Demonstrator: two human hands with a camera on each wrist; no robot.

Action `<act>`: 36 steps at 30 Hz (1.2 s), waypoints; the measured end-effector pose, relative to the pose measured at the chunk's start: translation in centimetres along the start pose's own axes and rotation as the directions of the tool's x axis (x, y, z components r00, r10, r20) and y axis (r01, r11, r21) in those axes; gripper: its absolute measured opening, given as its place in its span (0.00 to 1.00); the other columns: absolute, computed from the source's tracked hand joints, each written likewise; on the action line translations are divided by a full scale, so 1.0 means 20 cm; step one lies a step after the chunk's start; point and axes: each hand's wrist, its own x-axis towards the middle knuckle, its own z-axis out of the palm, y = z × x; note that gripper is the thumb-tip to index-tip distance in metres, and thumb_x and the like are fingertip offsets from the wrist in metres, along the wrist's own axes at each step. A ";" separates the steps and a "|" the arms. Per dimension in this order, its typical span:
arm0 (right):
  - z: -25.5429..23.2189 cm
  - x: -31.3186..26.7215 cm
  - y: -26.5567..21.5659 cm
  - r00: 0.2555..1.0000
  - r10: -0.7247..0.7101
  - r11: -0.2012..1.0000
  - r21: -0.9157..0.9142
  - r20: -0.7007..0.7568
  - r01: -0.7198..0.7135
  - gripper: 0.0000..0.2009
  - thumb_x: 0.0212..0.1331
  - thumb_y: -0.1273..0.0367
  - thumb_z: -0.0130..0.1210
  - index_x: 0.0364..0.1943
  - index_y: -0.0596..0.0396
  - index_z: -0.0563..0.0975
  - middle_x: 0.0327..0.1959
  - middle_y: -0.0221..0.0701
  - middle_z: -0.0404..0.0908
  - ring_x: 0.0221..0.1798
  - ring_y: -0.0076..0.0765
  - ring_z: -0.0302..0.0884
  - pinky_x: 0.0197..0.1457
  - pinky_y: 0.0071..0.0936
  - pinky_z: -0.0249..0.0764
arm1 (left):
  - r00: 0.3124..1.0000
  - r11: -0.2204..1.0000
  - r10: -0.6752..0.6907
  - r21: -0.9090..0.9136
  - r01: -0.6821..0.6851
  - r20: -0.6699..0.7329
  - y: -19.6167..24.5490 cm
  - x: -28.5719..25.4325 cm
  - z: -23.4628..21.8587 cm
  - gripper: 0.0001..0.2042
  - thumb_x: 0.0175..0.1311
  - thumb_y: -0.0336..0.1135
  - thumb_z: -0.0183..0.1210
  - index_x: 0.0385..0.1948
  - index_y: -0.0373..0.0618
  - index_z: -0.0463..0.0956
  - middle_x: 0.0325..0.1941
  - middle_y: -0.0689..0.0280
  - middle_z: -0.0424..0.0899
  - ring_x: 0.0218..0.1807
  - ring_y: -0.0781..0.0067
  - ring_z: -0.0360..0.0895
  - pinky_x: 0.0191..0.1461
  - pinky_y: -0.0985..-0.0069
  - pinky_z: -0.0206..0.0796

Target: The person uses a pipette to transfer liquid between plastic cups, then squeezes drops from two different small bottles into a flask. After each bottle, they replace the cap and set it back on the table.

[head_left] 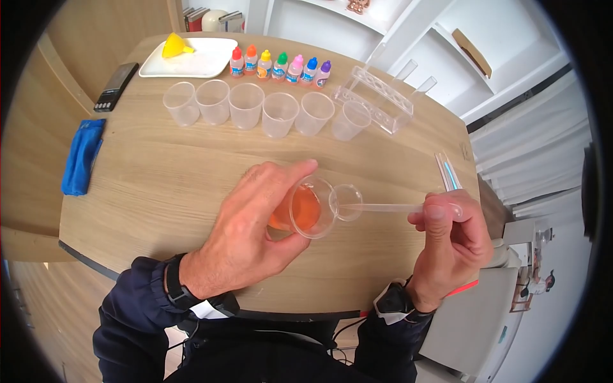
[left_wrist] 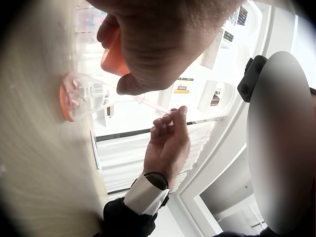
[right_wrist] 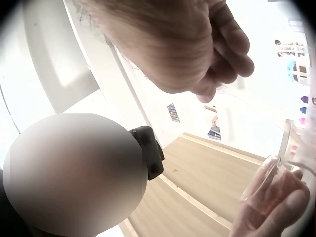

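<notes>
My left hand (head_left: 246, 220) grips a clear plastic cup (head_left: 324, 225) of orange liquid, tilted with its rim beside the round mouth of a conical flask (head_left: 352, 218). In the left wrist view, the flask (left_wrist: 89, 96) stands upright on the table with orange liquid at its bottom. Between thumb and fingers, my right hand (head_left: 454, 239) pinches the bulb end of a plastic dropper (head_left: 389, 208). The dropper lies nearly level in the head view, its thin tip overlapping the flask's mouth at the cup's rim.
Several clear cups (head_left: 246, 105) stand in a row farther back. Behind them are small dye bottles (head_left: 280, 67) and a white tray (head_left: 214, 67) bearing a yellow funnel (head_left: 174, 46). A test tube rack (head_left: 377, 102) stands back right, stirring sticks (head_left: 448, 171) lie right, and a blue cloth (head_left: 83, 156) left.
</notes>
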 end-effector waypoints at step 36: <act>0.11 -0.05 -0.04 0.981 -0.186 0.982 -0.013 0.060 0.187 0.08 0.59 0.77 0.79 0.38 0.63 0.88 0.30 0.36 0.88 0.30 0.30 0.78 0.36 0.25 0.69 | 1.000 1.000 0.002 0.000 -0.002 -0.006 0.00 0.00 -0.01 0.39 0.55 0.23 0.79 0.73 0.39 0.75 0.52 0.55 0.86 0.53 0.53 0.83 0.57 0.62 0.77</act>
